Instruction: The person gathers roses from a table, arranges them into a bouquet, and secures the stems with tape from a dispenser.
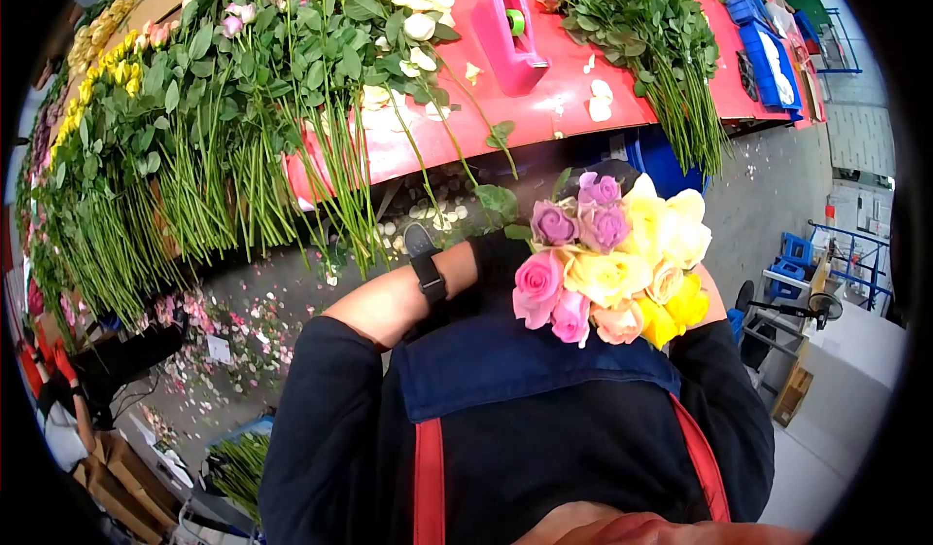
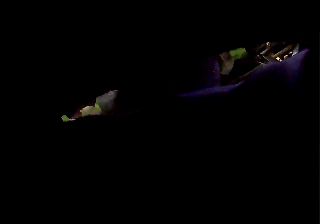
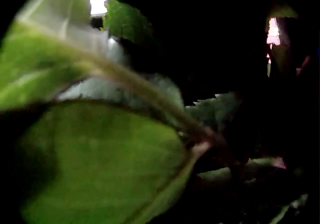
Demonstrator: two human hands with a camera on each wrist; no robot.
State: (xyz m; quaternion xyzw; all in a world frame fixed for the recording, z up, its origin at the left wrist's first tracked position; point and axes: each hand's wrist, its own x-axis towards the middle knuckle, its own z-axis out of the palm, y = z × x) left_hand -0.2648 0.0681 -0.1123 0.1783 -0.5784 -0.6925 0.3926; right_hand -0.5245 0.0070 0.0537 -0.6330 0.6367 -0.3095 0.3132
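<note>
A bunch of roses (image 1: 607, 278) in purple, pink, peach, cream and yellow stands in front of my chest, blooms towards the head camera. My left hand (image 1: 498, 253), dark as if in a black glove, reaches in behind the blooms from the strapped wrist; its fingers are hidden. The right forearm (image 1: 714, 297) goes in behind the yellow roses, and that hand is hidden. Large green leaves (image 3: 105, 159) and a stalk fill the right wrist view close up. The left wrist view is mostly black, with a bit of leaf (image 2: 238, 53) showing. I cannot tell how either hand grips the bunch.
Long-stemmed roses (image 1: 233, 146) lie in rows, stems over the edge of the red table (image 1: 573, 112). A pink tape dispenser (image 1: 520, 73) stands there, with another rose bundle (image 1: 646, 44) and blue trays (image 1: 768, 64) further right. Petals and cuttings (image 1: 228, 351) litter the floor.
</note>
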